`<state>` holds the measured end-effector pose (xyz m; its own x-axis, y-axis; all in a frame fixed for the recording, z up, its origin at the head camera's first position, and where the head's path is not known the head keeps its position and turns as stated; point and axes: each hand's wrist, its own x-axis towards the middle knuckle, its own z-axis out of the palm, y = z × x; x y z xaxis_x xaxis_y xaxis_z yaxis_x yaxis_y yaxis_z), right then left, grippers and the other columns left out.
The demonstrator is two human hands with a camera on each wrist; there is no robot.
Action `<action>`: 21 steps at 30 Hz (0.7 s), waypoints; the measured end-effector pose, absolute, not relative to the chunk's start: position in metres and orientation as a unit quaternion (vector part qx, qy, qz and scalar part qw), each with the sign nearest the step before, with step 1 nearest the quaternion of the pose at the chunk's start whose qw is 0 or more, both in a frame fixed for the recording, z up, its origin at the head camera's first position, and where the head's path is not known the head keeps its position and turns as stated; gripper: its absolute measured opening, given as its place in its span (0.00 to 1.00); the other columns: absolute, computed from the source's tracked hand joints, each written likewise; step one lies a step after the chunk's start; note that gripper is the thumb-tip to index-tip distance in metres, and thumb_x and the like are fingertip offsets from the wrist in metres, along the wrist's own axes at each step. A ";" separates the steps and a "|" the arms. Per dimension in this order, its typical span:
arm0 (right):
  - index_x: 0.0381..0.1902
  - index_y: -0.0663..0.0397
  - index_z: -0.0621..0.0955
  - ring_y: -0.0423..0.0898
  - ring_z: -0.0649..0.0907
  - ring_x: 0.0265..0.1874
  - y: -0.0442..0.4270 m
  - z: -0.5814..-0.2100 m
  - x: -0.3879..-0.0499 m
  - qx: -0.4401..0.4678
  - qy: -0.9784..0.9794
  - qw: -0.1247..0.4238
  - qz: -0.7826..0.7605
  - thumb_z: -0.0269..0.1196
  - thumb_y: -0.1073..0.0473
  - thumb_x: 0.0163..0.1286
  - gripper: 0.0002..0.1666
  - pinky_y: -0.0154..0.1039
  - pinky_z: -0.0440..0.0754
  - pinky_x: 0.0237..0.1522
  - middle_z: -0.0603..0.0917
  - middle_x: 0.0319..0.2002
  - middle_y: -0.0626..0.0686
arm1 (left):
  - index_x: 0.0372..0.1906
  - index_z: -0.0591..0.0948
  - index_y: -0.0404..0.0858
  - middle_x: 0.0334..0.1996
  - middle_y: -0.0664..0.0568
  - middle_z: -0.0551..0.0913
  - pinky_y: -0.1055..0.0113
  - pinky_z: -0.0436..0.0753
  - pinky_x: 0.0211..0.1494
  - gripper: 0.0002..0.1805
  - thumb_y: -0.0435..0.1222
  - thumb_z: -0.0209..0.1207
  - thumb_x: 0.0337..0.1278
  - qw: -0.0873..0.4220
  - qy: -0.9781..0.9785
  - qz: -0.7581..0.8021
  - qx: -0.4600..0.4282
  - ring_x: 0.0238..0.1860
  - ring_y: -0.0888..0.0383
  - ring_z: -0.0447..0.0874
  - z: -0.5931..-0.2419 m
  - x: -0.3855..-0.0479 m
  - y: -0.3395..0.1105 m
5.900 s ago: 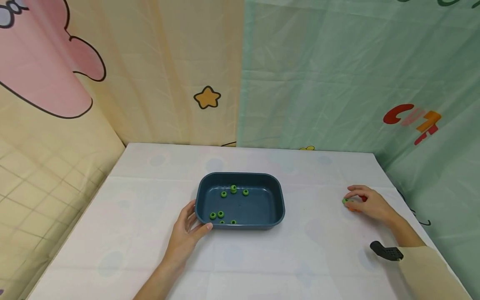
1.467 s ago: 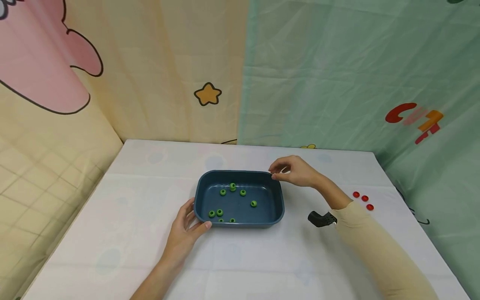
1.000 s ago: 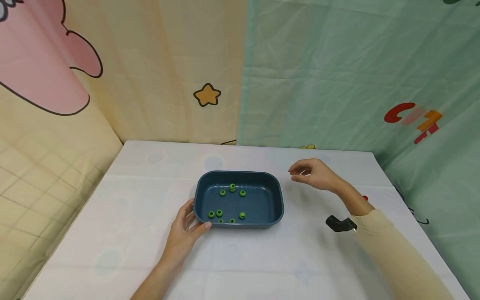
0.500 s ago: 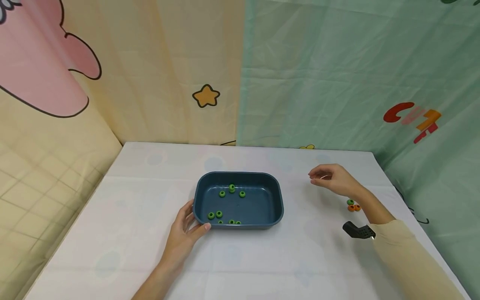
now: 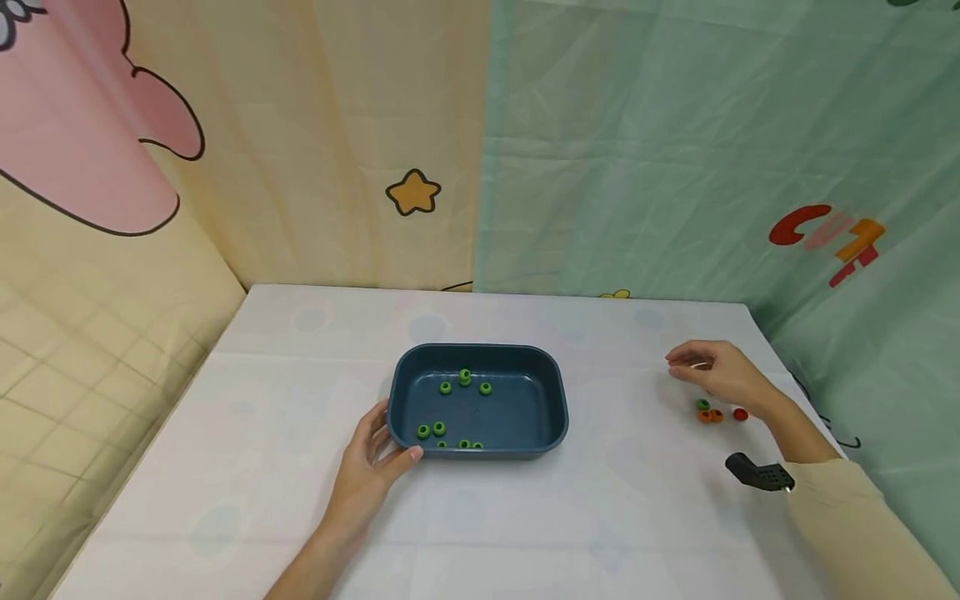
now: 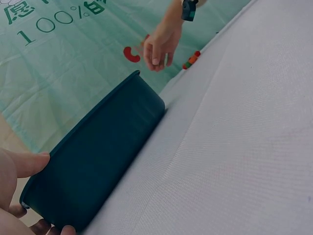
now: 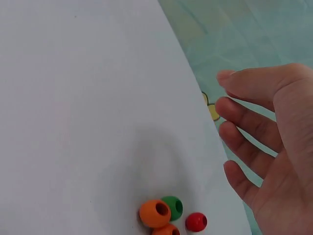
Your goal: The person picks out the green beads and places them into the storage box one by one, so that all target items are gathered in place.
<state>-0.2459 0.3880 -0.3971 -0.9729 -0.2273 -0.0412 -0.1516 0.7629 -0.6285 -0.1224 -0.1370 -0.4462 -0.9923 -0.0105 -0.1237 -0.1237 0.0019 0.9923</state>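
Observation:
A dark blue rectangular tray (image 5: 525,417) sits mid-table with several green beads (image 5: 439,428) scattered in it. My left hand (image 5: 367,467) grips the tray's near left corner; in the left wrist view the thumb (image 6: 32,164) lies at the rim and the fingers curl by the base. Over the right side of the table hovers my right hand (image 5: 720,371), its fingers loosely bent and nothing between them. Below it lie a green bead (image 5: 702,404), two orange beads (image 5: 704,417) and a red bead (image 5: 740,414). The hand may hide other red beads in the head view.
A white cloth covers the table (image 5: 480,525). Printed curtains, one yellow (image 5: 337,150) and one green (image 5: 637,150), hang close behind its far edge and along the sides. A black wrist device (image 5: 757,473) juts from the right sleeve.
My right hand carried a green bead to the tray and let go of it there. The bead rolled toward the near wall. Emptied, that hand moved back right; the left stayed on the tray.

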 end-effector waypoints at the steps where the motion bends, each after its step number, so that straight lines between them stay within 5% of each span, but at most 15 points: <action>1: 0.57 0.63 0.83 0.56 0.83 0.49 0.393 -0.398 -0.245 -0.090 0.936 0.061 -0.334 0.67 0.53 0.75 0.21 0.36 0.87 0.41 0.86 0.51 0.58 | 0.81 0.57 0.43 0.77 0.45 0.59 0.67 0.75 0.69 0.49 0.31 0.71 0.61 0.040 0.707 0.705 -0.048 0.77 0.46 0.58 -0.446 -0.122 -0.137; 6: 0.59 0.65 0.81 0.63 0.81 0.53 0.414 -0.404 -0.240 -0.056 0.936 0.067 -0.342 0.65 0.50 0.77 0.25 0.42 0.87 0.35 0.82 0.56 0.66 | 0.81 0.57 0.43 0.78 0.44 0.59 0.73 0.75 0.66 0.48 0.30 0.71 0.62 0.039 0.706 0.705 -0.048 0.77 0.46 0.57 -0.447 -0.123 -0.137; 10: 0.60 0.66 0.80 0.66 0.76 0.59 0.426 -0.409 -0.236 -0.037 0.939 0.077 -0.332 0.63 0.48 0.78 0.27 0.42 0.85 0.43 0.78 0.61 0.69 | 0.81 0.57 0.43 0.78 0.44 0.58 0.70 0.75 0.68 0.48 0.31 0.71 0.62 0.040 0.707 0.705 -0.048 0.77 0.46 0.57 -0.447 -0.122 -0.137; 21: 0.61 0.65 0.82 0.48 0.79 0.50 0.443 -0.422 -0.229 -0.049 0.937 0.119 -0.324 0.69 0.51 0.72 0.27 0.30 0.80 0.41 0.80 0.60 0.66 | 0.81 0.56 0.43 0.78 0.45 0.58 0.63 0.73 0.71 0.49 0.31 0.71 0.61 0.041 0.709 0.702 -0.050 0.78 0.46 0.57 -0.445 -0.122 -0.137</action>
<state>-0.2294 0.4429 -0.4216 -0.9668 -0.1697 -0.1909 -0.0158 0.7858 -0.6183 -0.1218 -0.1366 -0.4449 -0.9917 -0.0138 -0.1280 -0.1281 0.0080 0.9917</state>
